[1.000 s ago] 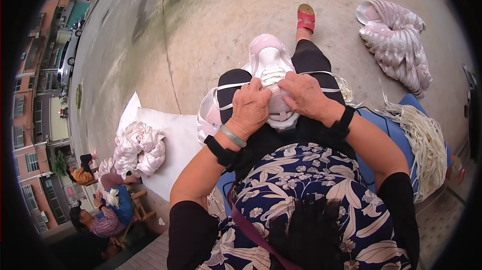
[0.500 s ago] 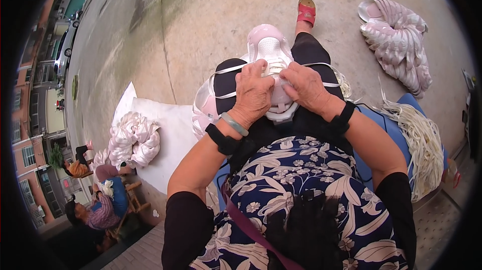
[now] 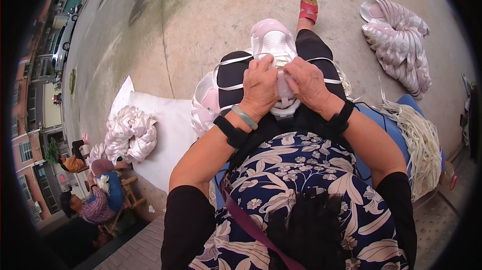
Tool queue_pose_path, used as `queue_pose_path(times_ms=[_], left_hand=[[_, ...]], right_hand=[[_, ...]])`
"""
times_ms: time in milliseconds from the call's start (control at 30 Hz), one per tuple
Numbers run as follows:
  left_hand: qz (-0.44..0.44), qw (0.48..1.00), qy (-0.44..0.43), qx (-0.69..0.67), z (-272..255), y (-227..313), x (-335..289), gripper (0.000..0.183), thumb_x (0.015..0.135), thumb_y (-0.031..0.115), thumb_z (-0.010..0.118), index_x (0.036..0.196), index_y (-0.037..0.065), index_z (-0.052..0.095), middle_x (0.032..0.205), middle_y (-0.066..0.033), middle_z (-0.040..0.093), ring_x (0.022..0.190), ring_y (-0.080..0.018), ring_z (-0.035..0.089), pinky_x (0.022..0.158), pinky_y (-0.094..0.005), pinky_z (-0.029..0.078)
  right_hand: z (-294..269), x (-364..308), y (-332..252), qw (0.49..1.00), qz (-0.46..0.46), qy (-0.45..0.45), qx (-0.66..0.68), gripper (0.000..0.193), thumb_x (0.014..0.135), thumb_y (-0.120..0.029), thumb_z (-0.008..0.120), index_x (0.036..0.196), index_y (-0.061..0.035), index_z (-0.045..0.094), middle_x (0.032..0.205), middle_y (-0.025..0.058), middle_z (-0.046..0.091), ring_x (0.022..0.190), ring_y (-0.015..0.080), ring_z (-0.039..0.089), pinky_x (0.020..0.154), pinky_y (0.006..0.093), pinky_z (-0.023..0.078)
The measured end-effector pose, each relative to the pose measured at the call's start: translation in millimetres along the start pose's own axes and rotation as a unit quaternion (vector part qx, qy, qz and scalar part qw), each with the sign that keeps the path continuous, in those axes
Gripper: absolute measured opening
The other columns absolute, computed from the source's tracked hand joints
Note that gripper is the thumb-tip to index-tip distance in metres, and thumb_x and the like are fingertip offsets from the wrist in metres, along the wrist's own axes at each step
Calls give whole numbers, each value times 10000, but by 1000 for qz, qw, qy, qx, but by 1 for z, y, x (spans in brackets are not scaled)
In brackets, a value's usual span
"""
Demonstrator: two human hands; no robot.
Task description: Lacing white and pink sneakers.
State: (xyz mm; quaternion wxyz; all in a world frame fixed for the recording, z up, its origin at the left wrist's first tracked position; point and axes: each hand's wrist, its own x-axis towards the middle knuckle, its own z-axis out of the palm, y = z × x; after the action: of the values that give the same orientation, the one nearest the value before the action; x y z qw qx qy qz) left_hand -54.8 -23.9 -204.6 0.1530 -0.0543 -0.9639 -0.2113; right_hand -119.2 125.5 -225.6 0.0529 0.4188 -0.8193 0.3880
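On lap, held pink-white sneaker (image 3: 273, 49) toe-outward between knees. Left hand (image 3: 259, 87) moved closer to tongue than half second before, fingers curled, pinching white lace (image 3: 228, 61). Right hand (image 3: 307, 82) pressed on upper, pinch unclear. Lacing probably continued.

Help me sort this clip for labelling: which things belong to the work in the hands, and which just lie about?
In hand:
left hand
right hand
pale pink-and-white mesh shoe
flat white lace

Lying about:
pile of pink-and-white shoe uppers
bundle of white laces
second heap of uppers on white sheet
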Motion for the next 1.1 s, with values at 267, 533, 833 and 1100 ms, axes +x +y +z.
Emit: queue_pose_path(times_ms=[267, 533, 833, 1100], left_hand=[[-3, 999, 6, 37, 5, 0, -3, 129, 661, 73, 593, 775, 13, 598, 1155, -116, 504, 952, -303, 481, 712, -408, 400], [-8, 999, -11, 36, 4, 1, -4, 152, 663, 83, 608, 803, 23, 617, 1148, -124, 502, 962, -311, 478, 717, -412, 406], [-31, 999, -37, -14, -18, -8, -10, 104, 697, 87, 626, 778, 26, 602, 1225, -170, 494, 1006, -344, 506, 814, -413, 413], [15, 999, -28, 3, -36, -9, 0, 168, 687, 156, 662, 804, 37, 642, 1183, -151, 534, 1050, -323, 500, 929, -422, 322]], right_hand=[[5, 1, -8, 999, 33, 25, -29, 92, 729, -77, 573, 819, -80, 560, 763, 111, 513, 733, 312, 571, 595, 411, 453], [4, 7, -12, 995, 58, -31, -74, 77, 737, -72, 560, 810, -73, 584, 797, 122, 536, 770, 317, 579, 616, 418, 466], [-49, -18, 24, 995, 99, 5, 24, 43, 795, -80, 540, 820, -56, 515, 794, 126, 518, 757, 319, 552, 661, 403, 434], [-108, -56, 63, 974, 145, -16, -172, 70, 772, -70, 550, 838, -75, 527, 789, 111, 518, 730, 310, 538, 651, 392, 417]])
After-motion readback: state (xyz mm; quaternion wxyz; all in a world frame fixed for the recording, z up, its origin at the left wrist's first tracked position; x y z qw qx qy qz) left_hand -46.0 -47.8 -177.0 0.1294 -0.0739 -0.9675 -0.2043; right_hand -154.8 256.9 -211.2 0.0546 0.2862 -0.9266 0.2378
